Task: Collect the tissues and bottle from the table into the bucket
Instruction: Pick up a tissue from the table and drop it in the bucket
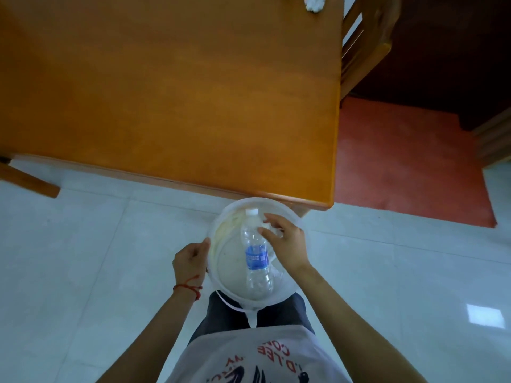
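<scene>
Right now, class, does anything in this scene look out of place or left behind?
Yes: a crumpled tissue sits alone at the table's far right corner, while the bottle is already in the bucket.

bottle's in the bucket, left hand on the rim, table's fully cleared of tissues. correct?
Not quite. The head view shows one crumpled tissue on the table, at its far right corner. The rest holds: the water bottle is in the white bucket, the left hand grips the rim, and the right hand is at the bottle's shoulder.
</scene>
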